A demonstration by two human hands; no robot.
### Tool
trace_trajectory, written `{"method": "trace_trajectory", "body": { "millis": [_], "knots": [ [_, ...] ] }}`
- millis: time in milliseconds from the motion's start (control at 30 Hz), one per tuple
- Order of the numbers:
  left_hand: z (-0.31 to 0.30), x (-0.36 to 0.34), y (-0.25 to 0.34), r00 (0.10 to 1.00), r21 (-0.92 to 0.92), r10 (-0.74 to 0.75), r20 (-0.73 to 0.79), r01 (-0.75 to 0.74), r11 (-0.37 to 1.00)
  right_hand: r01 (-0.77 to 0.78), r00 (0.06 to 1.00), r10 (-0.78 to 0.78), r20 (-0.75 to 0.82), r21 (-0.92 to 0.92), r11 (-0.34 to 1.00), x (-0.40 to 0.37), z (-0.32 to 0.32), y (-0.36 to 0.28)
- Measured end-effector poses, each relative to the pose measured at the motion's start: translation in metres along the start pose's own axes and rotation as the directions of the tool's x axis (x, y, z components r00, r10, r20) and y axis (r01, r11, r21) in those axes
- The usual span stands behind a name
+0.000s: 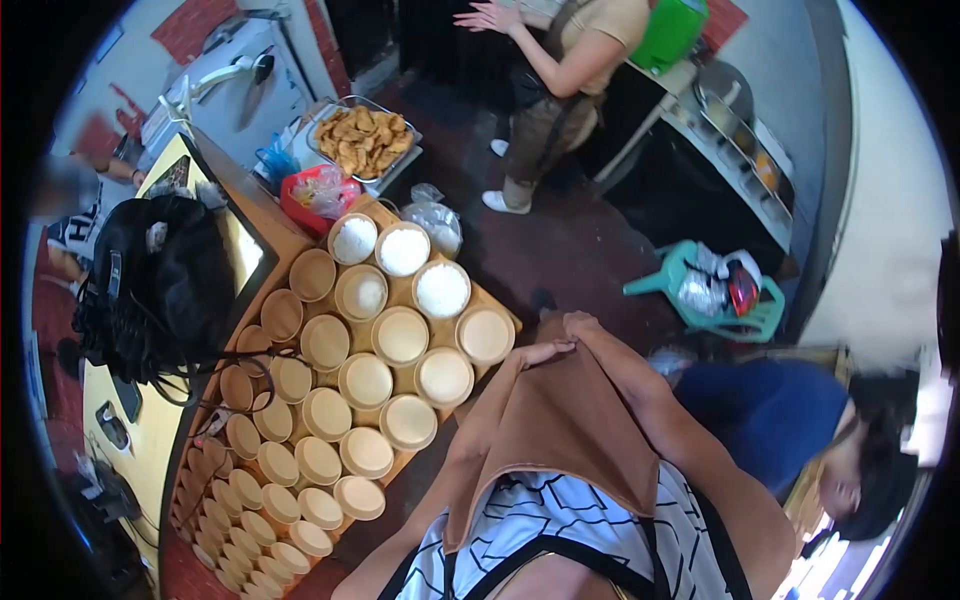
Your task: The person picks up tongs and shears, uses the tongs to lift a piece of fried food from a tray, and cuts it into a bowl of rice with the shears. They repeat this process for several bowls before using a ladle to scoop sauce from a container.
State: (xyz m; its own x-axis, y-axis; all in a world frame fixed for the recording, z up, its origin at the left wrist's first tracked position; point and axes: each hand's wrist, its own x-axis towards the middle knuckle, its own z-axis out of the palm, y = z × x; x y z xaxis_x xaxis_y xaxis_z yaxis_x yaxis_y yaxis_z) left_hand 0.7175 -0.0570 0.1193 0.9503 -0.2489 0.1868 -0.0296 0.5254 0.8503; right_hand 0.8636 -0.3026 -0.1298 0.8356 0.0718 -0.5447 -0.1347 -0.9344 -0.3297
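Both of my hands meet at the front of a brown apron (560, 420), which is pulled out from my chest. My left hand (548, 352) and my right hand (582, 326) have their fingers closed on the apron's cloth. To the left of them, many round paper bowls (443, 376) stand in rows on a wooden table (497, 305). A few bowls at the far end hold white rice (404, 249); the nearer ones look bare inside.
A tray of fried food (365, 140) and a red basket (318, 195) stand beyond the bowls. A person (570, 80) stands ahead; another in dark blue (765, 415) bends at the right. A green stool (705, 290) holds packets. A black bag (165, 270) lies left.
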Motion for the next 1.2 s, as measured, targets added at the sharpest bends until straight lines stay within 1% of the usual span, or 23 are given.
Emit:
{"method": "trace_trajectory", "body": {
  "millis": [67, 200, 300, 400, 433, 467, 500, 533, 567, 600, 633, 667, 700, 767, 833, 900, 933, 967, 1000, 1033, 1100, 1133, 1200],
  "knots": [
    [0.004, 0.029, -0.004, 0.987, 0.032, -0.119, -0.107, 0.123, 0.992, 0.071, 0.994, -0.085, 0.067, 0.196, 0.978, -0.003, -0.052, -0.021],
    [0.004, 0.095, -0.027, 0.975, 0.068, -0.042, -0.217, 0.058, 0.996, 0.053, 0.929, -0.288, 0.232, 0.687, 0.724, -0.016, -0.172, -0.057],
    [0.014, 0.142, -0.040, 0.952, 0.099, 0.009, -0.306, 0.022, 0.995, -0.018, 0.861, -0.404, 0.310, 0.813, 0.583, -0.007, -0.236, -0.073],
    [0.020, 0.188, -0.064, 0.924, 0.156, 0.076, -0.374, -0.018, 0.988, -0.081, 0.822, -0.445, 0.355, 0.847, 0.526, 0.017, -0.279, -0.069],
    [-0.011, 0.199, -0.138, 0.919, 0.053, -0.164, -0.357, 0.196, 0.979, -0.108, 0.812, -0.446, 0.376, 0.848, 0.519, 0.028, -0.287, -0.062],
    [-0.068, 0.217, -0.266, 0.834, -0.064, -0.462, -0.303, 0.466, 0.883, -0.130, 0.801, -0.448, 0.396, 0.847, 0.516, 0.043, -0.293, -0.052],
    [-0.121, 0.236, -0.372, 0.715, -0.111, -0.661, -0.229, 0.656, 0.747, -0.138, 0.791, -0.453, 0.411, 0.841, 0.523, 0.059, -0.296, -0.038],
    [-0.164, 0.258, -0.428, 0.616, -0.119, -0.763, -0.195, 0.758, 0.642, -0.038, 0.755, -0.525, 0.394, 0.825, 0.564, 0.104, -0.278, -0.003],
    [-0.166, 0.271, -0.423, 0.618, -0.077, -0.747, -0.246, 0.756, 0.650, 0.065, 0.715, -0.590, 0.376, 0.804, 0.591, 0.150, -0.258, 0.028],
    [-0.169, 0.283, -0.417, 0.621, -0.036, -0.728, -0.290, 0.754, 0.656, -0.076, 0.746, -0.514, 0.423, 0.822, 0.565, 0.142, -0.284, 0.021],
    [-0.161, 0.297, -0.392, 0.563, -0.090, -0.762, -0.321, 0.783, 0.616, -0.215, 0.764, -0.437, 0.476, 0.825, 0.522, 0.119, -0.321, 0.005],
    [-0.155, 0.307, -0.369, 0.498, -0.148, -0.795, -0.347, 0.808, 0.571, -0.204, 0.757, -0.458, 0.465, 0.835, 0.512, 0.105, -0.351, -0.009],
    [-0.151, 0.308, -0.355, 0.493, -0.185, -0.795, -0.353, 0.796, 0.576, -0.123, 0.731, -0.534, 0.424, 0.853, 0.508, 0.089, -0.383, -0.027],
    [-0.143, 0.301, -0.336, 0.567, -0.251, -0.752, -0.336, 0.716, 0.652, 0.077, 0.655, -0.688, 0.312, 0.879, 0.471, 0.056, -0.440, -0.056],
    [-0.149, 0.297, -0.345, 0.633, -0.323, -0.709, -0.311, 0.631, 0.706, 0.186, 0.623, -0.742, 0.246, 0.875, 0.447, 0.054, -0.467, -0.060],
    [-0.185, 0.301, -0.396, 0.706, -0.424, -0.651, -0.278, 0.518, 0.743, 0.152, 0.660, -0.710, 0.243, 0.883, 0.444, 0.075, -0.467, -0.037],
    [-0.208, 0.314, -0.423, 0.672, -0.368, -0.682, -0.288, 0.580, 0.727, 0.103, 0.682, -0.684, 0.258, 0.892, 0.439, 0.090, -0.459, -0.021],
    [-0.233, 0.332, -0.445, 0.569, -0.182, -0.760, -0.314, 0.750, 0.636, 0.113, 0.686, -0.686, 0.243, 0.896, 0.429, 0.114, -0.450, -0.002],
    [-0.257, 0.347, -0.466, 0.453, 0.006, -0.814, -0.363, 0.875, 0.484, 0.208, 0.602, -0.782, 0.163, 0.913, 0.351, 0.149, -0.427, 0.032],
    [-0.263, 0.347, -0.469, 0.447, 0.026, -0.821, -0.356, 0.883, 0.469, 0.293, 0.510, -0.857, 0.077, 0.921, 0.257, 0.190, -0.397, 0.072],
    [-0.284, 0.348, -0.464, 0.507, -0.101, -0.831, -0.230, 0.837, 0.538, 0.091, 0.721, -0.591, 0.362, 0.796, 0.598, 0.311, -0.276, 0.162],
    [-0.285, 0.363, -0.440, 0.488, -0.062, -0.846, -0.215, 0.858, 0.510, -0.054, 0.774, -0.416, 0.478, 0.704, 0.708, 0.369, -0.220, 0.203],
    [-0.279, 0.405, -0.387, 0.434, 0.038, -0.856, -0.281, 0.896, 0.442, -0.189, 0.789, -0.112, 0.604, 0.413, 0.891, 0.399, -0.213, 0.186]
  ]
}}
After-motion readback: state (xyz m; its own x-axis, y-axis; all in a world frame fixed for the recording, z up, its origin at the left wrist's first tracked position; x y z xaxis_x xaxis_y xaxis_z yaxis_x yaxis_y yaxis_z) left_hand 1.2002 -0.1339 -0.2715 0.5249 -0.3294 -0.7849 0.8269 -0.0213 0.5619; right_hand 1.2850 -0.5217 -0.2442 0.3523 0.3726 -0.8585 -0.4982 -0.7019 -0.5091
